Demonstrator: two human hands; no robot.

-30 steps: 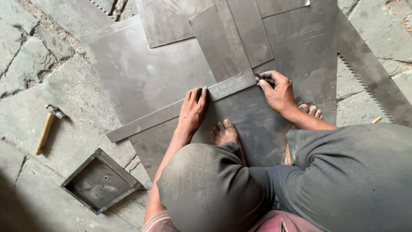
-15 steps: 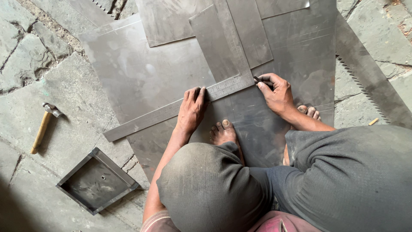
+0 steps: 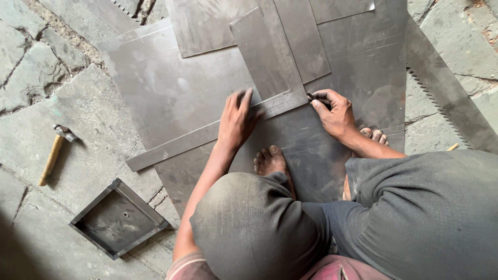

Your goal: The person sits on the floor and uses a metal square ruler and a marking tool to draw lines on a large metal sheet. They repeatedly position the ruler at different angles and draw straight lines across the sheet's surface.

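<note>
Head view: we press our left hand [image 3: 237,120], fingers spread flat, on the long grey steel ruler [image 3: 207,134] lying diagonally across the dull, scratched metal sheet [image 3: 171,88]; our right hand [image 3: 336,113] pinches a small dark scriber [image 3: 314,97] at the ruler's end; both bare feet rest on the sheet.

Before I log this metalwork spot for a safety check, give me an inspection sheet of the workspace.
Surface: cracked stone floor.
Job's things: steel square lying on overlapping metal sheets; small dark marking tool.
Clutter: hammer, square metal tray, saw blade.
Hands: left hand pressing the square flat; right hand holding the marking tool at its edge.
Cables: nothing seen.
Surroundings: bare feet on the sheet.
</note>
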